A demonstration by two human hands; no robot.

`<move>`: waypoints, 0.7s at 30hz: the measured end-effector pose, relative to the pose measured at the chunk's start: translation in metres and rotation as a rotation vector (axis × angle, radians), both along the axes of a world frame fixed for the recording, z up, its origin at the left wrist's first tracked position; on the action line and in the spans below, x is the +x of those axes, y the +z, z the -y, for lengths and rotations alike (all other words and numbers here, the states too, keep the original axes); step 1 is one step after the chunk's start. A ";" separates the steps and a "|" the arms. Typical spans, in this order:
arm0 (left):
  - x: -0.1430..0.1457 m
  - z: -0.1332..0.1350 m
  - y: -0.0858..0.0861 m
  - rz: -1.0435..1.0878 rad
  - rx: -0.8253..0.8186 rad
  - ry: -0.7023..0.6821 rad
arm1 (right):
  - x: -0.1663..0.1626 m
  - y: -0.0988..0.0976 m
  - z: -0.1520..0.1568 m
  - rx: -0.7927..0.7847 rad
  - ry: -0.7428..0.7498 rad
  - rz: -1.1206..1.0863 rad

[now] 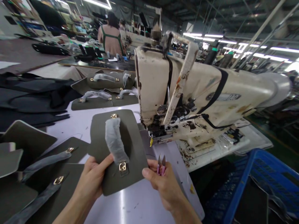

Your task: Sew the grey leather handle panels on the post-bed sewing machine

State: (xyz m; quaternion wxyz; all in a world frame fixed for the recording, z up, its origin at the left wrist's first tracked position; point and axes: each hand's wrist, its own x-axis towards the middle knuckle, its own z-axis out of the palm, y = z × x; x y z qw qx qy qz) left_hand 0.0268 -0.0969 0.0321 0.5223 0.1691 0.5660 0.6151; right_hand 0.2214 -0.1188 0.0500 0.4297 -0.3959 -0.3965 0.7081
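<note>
A grey-green bag panel is tilted up in front of me, held between both hands. Its handle is wrapped in clear plastic and joins the panel at gold buckles. My left hand grips the panel's lower left side, fingers partly behind it and the thumb near the handle. On the lower right edge, my right hand pinches the panel. Small thread snips with pink grips sit in that same hand, blades pointing up. Fingers behind the panel are hidden.
An old white sewing machine stands to the right, its needle area beside the panel. More handled panels lie behind and at left, near black pieces. A blue crate stands lower right. A person sits farther back.
</note>
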 end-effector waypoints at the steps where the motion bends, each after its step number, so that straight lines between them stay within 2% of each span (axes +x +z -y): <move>1: 0.000 -0.006 0.000 -0.006 0.016 0.015 | 0.002 -0.001 0.001 -0.008 0.011 -0.003; 5: 0.002 -0.027 -0.002 -0.025 0.022 0.036 | 0.005 -0.006 -0.004 -0.027 -0.009 0.036; 13: 0.007 -0.057 0.001 -0.025 0.015 -0.011 | -0.002 -0.001 -0.031 0.061 -0.136 0.240; 16: 0.007 -0.067 0.001 -0.026 0.030 -0.037 | -0.003 0.000 -0.037 0.068 -0.136 0.253; 21: 0.005 -0.077 -0.006 -0.037 0.054 -0.041 | -0.009 -0.004 -0.041 0.090 -0.225 0.297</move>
